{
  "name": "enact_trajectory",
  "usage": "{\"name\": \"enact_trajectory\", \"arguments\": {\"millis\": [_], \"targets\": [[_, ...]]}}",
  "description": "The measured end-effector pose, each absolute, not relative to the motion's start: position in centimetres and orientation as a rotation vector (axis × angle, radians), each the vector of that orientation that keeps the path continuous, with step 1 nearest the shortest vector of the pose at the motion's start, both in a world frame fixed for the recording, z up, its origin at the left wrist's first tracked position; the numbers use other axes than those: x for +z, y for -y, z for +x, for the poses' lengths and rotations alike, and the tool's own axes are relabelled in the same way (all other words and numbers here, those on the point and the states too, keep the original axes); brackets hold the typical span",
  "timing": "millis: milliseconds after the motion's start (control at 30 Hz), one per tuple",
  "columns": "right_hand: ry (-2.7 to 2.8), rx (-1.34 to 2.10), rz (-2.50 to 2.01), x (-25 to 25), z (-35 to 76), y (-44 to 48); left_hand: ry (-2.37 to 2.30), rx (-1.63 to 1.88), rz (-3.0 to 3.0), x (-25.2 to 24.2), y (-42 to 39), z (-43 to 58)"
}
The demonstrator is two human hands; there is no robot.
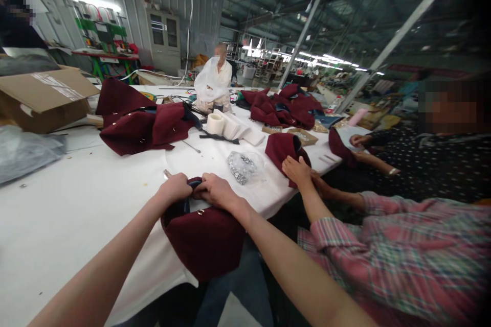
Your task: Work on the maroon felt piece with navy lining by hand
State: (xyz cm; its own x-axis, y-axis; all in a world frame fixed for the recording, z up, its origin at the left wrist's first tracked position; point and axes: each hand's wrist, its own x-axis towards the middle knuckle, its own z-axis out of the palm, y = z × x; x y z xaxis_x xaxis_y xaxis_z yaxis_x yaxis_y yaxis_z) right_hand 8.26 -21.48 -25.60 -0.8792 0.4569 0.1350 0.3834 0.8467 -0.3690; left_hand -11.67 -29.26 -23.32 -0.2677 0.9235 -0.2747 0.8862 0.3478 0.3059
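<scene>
A dark red fabric piece [205,245] with a blue lining and a small metal ring hangs over the near edge of the white table [88,184]. Its upper edge is pinched by my left hand [175,190], beside which a small metal tool [166,174] sticks out. Close on the right, my right hand [217,190] has its fingers closed on the same edge. Just beyond my hands lies a clear plastic bag [242,166] of small metal parts.
Red pieces [148,127] lie at the back left, near a cardboard box [46,92]. A white roll [216,125] stands mid-table. On the right, a person in a plaid sleeve [345,232] handles another red piece [282,153]; two more people are around the table.
</scene>
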Motion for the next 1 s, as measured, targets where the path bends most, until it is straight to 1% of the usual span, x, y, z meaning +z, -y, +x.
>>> {"name": "enact_trajectory", "arguments": {"millis": [200, 433, 600, 667, 767, 867, 967, 1000], "targets": [[2.768, 0.480, -0.765, -25.8, 8.1, 21.3, -2.267, 0.078, 1.644, -22.3, 30.4, -10.1], [2.758, 0.768, -0.627, -25.9, 8.1, 20.1, -2.139, 0.068, 1.683, -21.9, 30.1, -11.4], [2.842, 0.859, -0.660, -24.2, 7.9, 19.8, -2.135, 0.074, 1.635, -21.6, 30.0, -11.2], [2.866, 0.891, -0.747, -23.4, 7.5, 19.6, -2.134, 0.091, 1.620, -21.1, 30.1, -11.1], [2.874, 0.847, -0.948, -22.6, 6.4, 19.5, -2.117, 0.135, 1.618, -20.3, 30.5, -11.4], [2.923, 0.764, -1.055, -21.9, 5.4, 20.6, -2.038, 0.271, 1.582, -19.9, 31.4, -11.3], [2.945, 0.492, -1.117, -20.9, 6.3, 21.5, -1.952, 0.412, 1.636, -19.7, 31.3, -9.8], [2.934, 0.417, -1.054, -20.3, 7.2, 21.1, -1.945, 0.459, 1.695, -19.7, 30.6, -9.0]]}}
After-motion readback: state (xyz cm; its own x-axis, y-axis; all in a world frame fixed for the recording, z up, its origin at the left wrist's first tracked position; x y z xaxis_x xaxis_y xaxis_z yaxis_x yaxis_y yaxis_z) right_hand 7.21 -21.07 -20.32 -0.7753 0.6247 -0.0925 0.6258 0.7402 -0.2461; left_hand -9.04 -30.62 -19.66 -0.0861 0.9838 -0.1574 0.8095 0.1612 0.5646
